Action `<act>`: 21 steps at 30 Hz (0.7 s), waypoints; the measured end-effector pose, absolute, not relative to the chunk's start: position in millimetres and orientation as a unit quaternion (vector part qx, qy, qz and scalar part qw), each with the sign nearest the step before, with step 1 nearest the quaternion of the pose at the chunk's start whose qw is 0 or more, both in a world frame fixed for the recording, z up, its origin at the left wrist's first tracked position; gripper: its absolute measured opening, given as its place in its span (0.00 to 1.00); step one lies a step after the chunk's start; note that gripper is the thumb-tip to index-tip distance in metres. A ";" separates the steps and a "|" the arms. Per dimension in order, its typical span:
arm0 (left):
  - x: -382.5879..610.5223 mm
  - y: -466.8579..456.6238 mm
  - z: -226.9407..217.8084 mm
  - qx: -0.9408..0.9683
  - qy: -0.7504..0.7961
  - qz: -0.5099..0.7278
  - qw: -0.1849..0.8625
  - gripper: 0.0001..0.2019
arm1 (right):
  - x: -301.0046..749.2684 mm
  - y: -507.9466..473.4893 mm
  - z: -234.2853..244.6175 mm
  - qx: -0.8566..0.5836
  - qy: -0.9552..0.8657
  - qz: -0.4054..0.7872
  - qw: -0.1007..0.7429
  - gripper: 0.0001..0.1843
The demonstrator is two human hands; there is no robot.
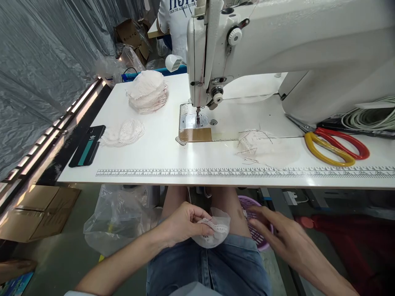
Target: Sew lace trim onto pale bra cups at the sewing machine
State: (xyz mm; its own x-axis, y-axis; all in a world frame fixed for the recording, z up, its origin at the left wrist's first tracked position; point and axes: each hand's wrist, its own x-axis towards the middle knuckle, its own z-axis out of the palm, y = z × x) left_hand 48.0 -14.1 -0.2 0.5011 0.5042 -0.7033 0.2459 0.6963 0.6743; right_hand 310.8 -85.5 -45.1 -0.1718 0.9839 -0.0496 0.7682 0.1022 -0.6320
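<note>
Below the table edge, over my lap, my left hand (pixel 185 224) is closed on a small white lace-trimmed fabric piece (pixel 216 232). My right hand (pixel 277 236) hovers to its right with fingers spread and nothing in them, just above a purple plastic basket (pixel 256 234) beside my knee. On the white table (pixel 173 158) a white sewing machine (pixel 277 49) stands with its needle over the plate. A stack of pinkish lace pieces (pixel 148 90) lies at the back left, a single lace piece (pixel 122 133) nearer, and another piece with loose threads (pixel 256 144) right of the needle.
A dark phone (pixel 87 146) lies at the table's left edge. Red and yellow scissors (pixel 336 146) and coiled cable (pixel 370 117) sit at the right. A clear plastic bag (pixel 117 218) and cardboard boxes (pixel 37 211) are on the floor. A person in a white shirt (pixel 175 18) stands behind.
</note>
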 end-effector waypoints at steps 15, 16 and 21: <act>23.5 -15.6 1.5 0.394 0.449 0.107 0.795 0.17 | 240.8 -36.6 -15.0 -0.385 -0.531 0.741 0.149 0.16; 24.3 -15.5 0.6 0.395 0.448 0.101 0.796 0.17 | 240.2 -36.1 -14.7 -0.388 -0.527 0.742 0.147 0.16; 25.4 -16.4 -2.4 0.423 0.451 0.091 0.780 0.16 | 240.4 -32.0 -8.8 -0.376 -0.520 0.751 0.156 0.15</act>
